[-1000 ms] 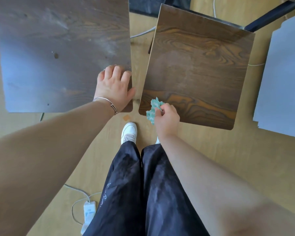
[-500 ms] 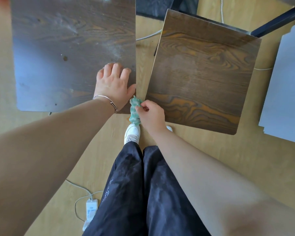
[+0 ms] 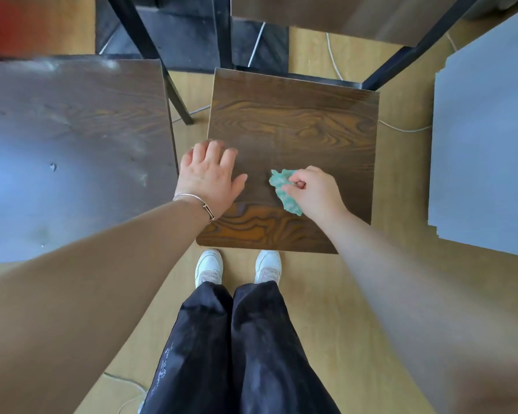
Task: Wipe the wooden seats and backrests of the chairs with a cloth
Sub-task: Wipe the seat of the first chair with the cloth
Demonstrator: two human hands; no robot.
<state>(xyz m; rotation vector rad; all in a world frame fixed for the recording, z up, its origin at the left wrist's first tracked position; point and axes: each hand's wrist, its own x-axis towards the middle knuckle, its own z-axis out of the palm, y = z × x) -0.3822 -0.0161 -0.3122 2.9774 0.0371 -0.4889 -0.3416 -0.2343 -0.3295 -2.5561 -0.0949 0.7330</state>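
Two dark wooden chair seats stand before me. The right seat is directly in front of my feet; the left seat reflects bluish light. My left hand lies flat with spread fingers on the left part of the right seat. My right hand pinches a crumpled green cloth and holds it against the middle of that same seat. The backrest of the right chair shows at the top edge.
Black metal chair legs and a frame bar cross the top. A grey board lies on the right. White cables run over the tan floor. My white shoes stand just before the seat's front edge.
My left hand left the left seat and now rests on the right seat. My right hand carried the cloth from the gap between the chairs onto the middle of the right seat.
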